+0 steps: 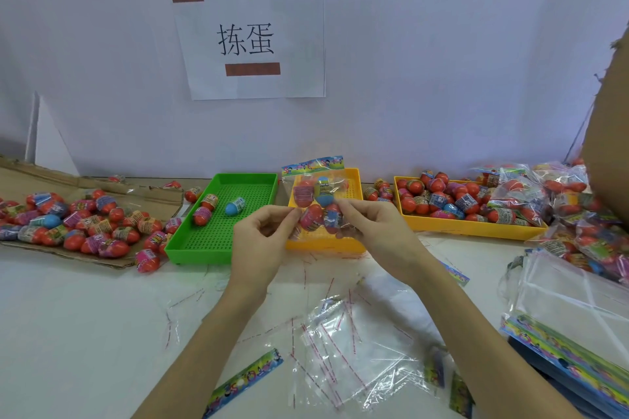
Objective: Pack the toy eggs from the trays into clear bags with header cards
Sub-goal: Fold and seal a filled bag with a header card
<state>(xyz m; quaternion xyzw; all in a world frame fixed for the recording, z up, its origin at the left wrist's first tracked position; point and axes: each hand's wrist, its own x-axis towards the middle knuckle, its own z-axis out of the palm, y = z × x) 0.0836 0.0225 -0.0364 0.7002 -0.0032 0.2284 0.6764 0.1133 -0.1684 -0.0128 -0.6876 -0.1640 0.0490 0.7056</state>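
A clear bag (318, 197) with a colourful header card (313, 165) on top hangs upright above the small yellow tray (355, 180); several toy eggs are inside it. My left hand (262, 241) pinches its lower left edge and my right hand (371, 231) pinches its lower right edge. The green tray (204, 241) to the left holds three toy eggs (235, 206). A larger yellow tray (476, 230) on the right is full of eggs. Loose eggs (85, 224) lie in a heap on flat cardboard at the left.
Empty clear bags (343, 354) and red-striped peel strips litter the table in front of me. A loose header card (245, 381) lies near the front. Stacked bags with cards (561, 326) sit at the right, packed bags (571, 204) behind them. A cardboard box edge (609, 119) rises at far right.
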